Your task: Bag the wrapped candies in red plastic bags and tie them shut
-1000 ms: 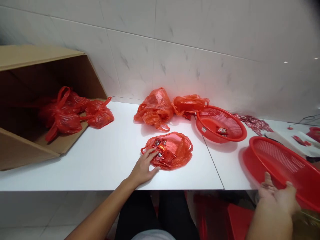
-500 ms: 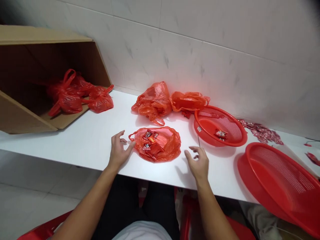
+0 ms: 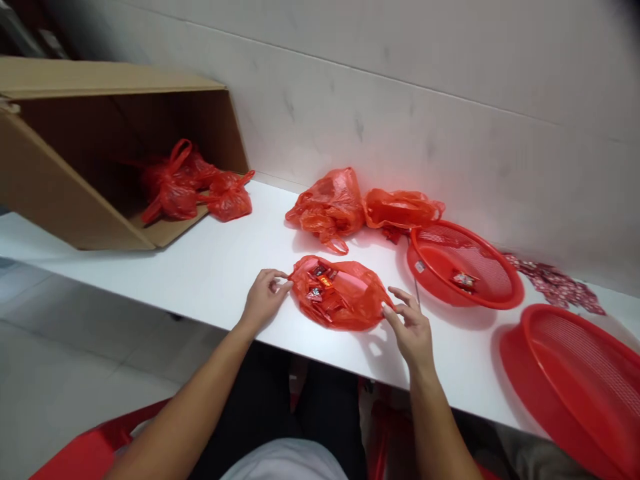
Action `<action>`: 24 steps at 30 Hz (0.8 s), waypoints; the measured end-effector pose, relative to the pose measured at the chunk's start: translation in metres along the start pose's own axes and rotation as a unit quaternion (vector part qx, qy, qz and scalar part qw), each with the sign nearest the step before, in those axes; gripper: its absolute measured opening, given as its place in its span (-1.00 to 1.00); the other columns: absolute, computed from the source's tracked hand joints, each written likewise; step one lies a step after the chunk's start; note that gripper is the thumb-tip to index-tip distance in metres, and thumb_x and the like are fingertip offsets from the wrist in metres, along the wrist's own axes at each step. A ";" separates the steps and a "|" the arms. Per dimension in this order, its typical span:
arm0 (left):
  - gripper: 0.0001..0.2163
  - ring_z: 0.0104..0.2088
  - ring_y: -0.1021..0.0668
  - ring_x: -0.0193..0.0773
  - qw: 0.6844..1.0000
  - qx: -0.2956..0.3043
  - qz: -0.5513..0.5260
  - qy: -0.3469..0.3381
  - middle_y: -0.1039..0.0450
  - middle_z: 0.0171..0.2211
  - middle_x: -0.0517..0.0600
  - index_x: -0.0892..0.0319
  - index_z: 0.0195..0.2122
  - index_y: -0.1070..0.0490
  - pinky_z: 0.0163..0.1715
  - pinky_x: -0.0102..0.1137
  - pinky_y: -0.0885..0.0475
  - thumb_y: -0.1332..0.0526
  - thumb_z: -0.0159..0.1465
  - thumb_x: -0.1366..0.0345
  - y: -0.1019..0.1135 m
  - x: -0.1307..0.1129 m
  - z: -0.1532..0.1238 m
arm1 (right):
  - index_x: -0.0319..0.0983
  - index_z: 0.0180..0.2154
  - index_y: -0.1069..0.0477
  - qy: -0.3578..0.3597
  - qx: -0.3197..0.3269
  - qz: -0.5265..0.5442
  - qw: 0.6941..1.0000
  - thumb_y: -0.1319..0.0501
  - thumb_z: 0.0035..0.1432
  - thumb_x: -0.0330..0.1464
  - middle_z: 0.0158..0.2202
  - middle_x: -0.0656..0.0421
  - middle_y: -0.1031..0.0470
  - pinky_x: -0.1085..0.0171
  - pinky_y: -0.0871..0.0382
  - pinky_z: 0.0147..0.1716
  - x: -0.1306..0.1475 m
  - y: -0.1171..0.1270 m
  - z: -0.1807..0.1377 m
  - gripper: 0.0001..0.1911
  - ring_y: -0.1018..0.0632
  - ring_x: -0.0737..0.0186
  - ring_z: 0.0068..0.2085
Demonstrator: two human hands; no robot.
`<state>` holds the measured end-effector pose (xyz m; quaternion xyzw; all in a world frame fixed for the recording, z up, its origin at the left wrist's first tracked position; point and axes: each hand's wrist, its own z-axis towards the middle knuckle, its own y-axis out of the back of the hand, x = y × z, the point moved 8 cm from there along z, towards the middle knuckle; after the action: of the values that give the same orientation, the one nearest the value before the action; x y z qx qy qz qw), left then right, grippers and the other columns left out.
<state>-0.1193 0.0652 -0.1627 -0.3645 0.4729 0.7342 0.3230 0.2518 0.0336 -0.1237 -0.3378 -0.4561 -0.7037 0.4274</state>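
A red plastic bag (image 3: 357,313) lies on the white table with its mouth spread open towards me. Several small wrapped packets (image 3: 324,285) rest inside it, mostly at the left. My left hand (image 3: 266,293) pinches the bag's left edge between thumb and fingers. At the opposite side, my right hand (image 3: 411,328) has its thumb and index finger closed on the bag's right edge, while its other fingers are bent. Behind this bag sit a crumpled red bag (image 3: 327,203) and another open red bag (image 3: 403,208).
On the left a cardboard box (image 3: 113,200) lies on its side with several tied red bags (image 3: 180,193) at its opening. Two red baskets (image 3: 470,301) (image 3: 565,373) stand at the right. Loose small packets (image 3: 560,283) lie by the wall (image 3: 400,120).
Both hands have closed on the edges of the red bag, left and right, where before they hovered apart from it. The whole view has shifted, so things appear further right.
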 end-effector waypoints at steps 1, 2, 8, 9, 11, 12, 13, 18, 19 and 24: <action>-0.79 -0.31 -0.44 -0.28 1.000 0.007 -0.018 0.003 -0.44 -0.12 0.00 0.12 -0.20 -0.53 -0.19 -0.32 -0.39 -0.31 0.28 0.10 0.001 -0.001 -0.001 | -0.18 -0.48 -0.55 0.006 0.009 0.006 1.000 -0.35 0.24 -0.13 0.22 -0.02 -0.48 -0.06 -0.40 0.12 0.003 -0.002 -0.008 -0.67 -0.51 -0.09 0.18; -0.80 -0.31 -0.44 -0.27 0.999 0.021 -0.045 0.008 -0.45 -0.14 0.00 0.13 -0.25 -0.51 -0.20 -0.32 -0.38 -0.32 0.27 0.11 0.001 -0.001 -0.001 | -0.18 -0.48 -0.57 0.013 0.016 0.016 1.000 -0.35 0.25 -0.14 0.26 -0.03 -0.45 -0.06 -0.41 0.11 0.006 -0.004 -0.016 -0.68 -0.51 -0.11 0.18; -0.73 -0.26 -0.53 -0.22 0.970 0.140 -0.199 0.028 -0.58 -0.26 0.03 0.14 -0.35 -0.34 -0.22 -0.33 -0.38 -0.28 0.33 0.06 0.013 -0.028 0.014 | -0.15 -0.31 -0.68 0.053 -0.023 0.151 0.987 -0.26 0.34 -0.19 0.38 0.00 -0.33 -0.19 -0.27 0.28 0.034 -0.005 -0.008 -0.72 -0.32 -0.18 0.39; -0.73 -0.23 -0.54 -0.22 0.962 0.145 -0.232 0.020 -0.60 -0.25 0.03 0.13 -0.32 -0.32 -0.21 -0.33 -0.37 -0.27 0.36 0.06 0.017 -0.039 0.021 | -0.15 -0.30 -0.68 0.061 -0.026 0.176 0.982 -0.26 0.35 -0.19 0.38 0.00 -0.33 -0.21 -0.23 0.30 0.042 -0.004 0.003 -0.73 -0.29 -0.19 0.42; -0.73 -0.19 -0.56 -0.22 0.940 0.146 -0.307 -0.006 -0.64 -0.20 0.05 0.12 -0.28 -0.27 -0.20 -0.34 -0.35 -0.26 0.40 0.06 0.025 -0.068 0.036 | -0.15 -0.27 -0.68 0.075 -0.017 0.222 0.972 -0.28 0.33 -0.20 0.37 -0.01 -0.36 -0.23 -0.22 0.31 0.065 0.000 0.028 -0.76 -0.31 -0.18 0.41; -0.73 -0.18 -0.57 -0.22 0.929 0.144 -0.340 -0.025 -0.65 -0.19 0.06 0.11 -0.27 -0.26 -0.19 -0.33 -0.35 -0.26 0.42 0.07 0.029 -0.084 0.044 | -0.16 -0.26 -0.67 0.078 -0.011 0.244 0.967 -0.29 0.33 -0.20 0.33 -0.02 -0.41 -0.23 -0.23 0.30 0.079 0.003 0.040 -0.77 -0.35 -0.18 0.38; -0.73 -0.17 -0.58 -0.21 0.918 0.139 -0.369 -0.049 -0.65 -0.17 0.06 0.11 -0.26 -0.25 -0.18 -0.33 -0.36 -0.25 0.43 0.07 0.035 -0.103 0.050 | -0.16 -0.24 -0.66 0.081 -0.009 0.263 0.961 -0.29 0.32 -0.21 0.26 -0.03 -0.48 -0.23 -0.26 0.29 0.094 0.007 0.050 -0.79 -0.42 -0.16 0.34; -0.77 -0.11 -0.61 -0.19 0.891 0.081 -0.394 -0.212 -0.61 -0.21 0.02 0.10 -0.22 -0.31 -0.06 -0.26 -0.45 -0.31 0.41 0.12 0.074 -0.196 0.050 | -0.13 -0.14 -0.55 0.153 -0.093 0.300 0.937 -0.29 0.31 -0.34 -0.21 0.14 -0.60 -0.20 -0.34 0.27 0.177 0.044 0.060 -0.91 -0.66 0.03 -0.02; -0.78 -0.13 -0.62 -0.20 0.891 0.067 -0.386 -0.230 -0.59 -0.24 0.00 0.10 -0.20 -0.32 -0.06 -0.26 -0.48 -0.32 0.40 0.13 0.080 -0.210 0.045 | -0.10 -0.11 -0.52 0.165 -0.097 0.289 0.938 -0.27 0.32 -0.34 -0.30 0.19 -0.54 -0.18 -0.39 0.22 0.187 0.046 0.057 -0.88 -0.67 0.07 -0.12; -0.77 -0.28 -0.64 -0.29 0.929 0.120 -0.251 -0.245 -0.55 -0.30 -0.08 0.10 0.03 -0.41 -0.20 -0.37 -0.53 -0.34 0.38 0.28 0.060 -0.248 0.017 | -0.02 0.19 -0.35 0.099 0.127 0.158 0.974 -0.42 0.16 -0.15 -0.51 0.29 -0.35 0.19 -0.43 -0.50 0.186 -0.027 0.039 -0.41 -0.44 0.21 -0.53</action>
<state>-0.0423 0.0279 0.0783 -0.2387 0.3574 0.6333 0.6436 0.1548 0.0207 0.0417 -0.2773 -0.4375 -0.5935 0.6160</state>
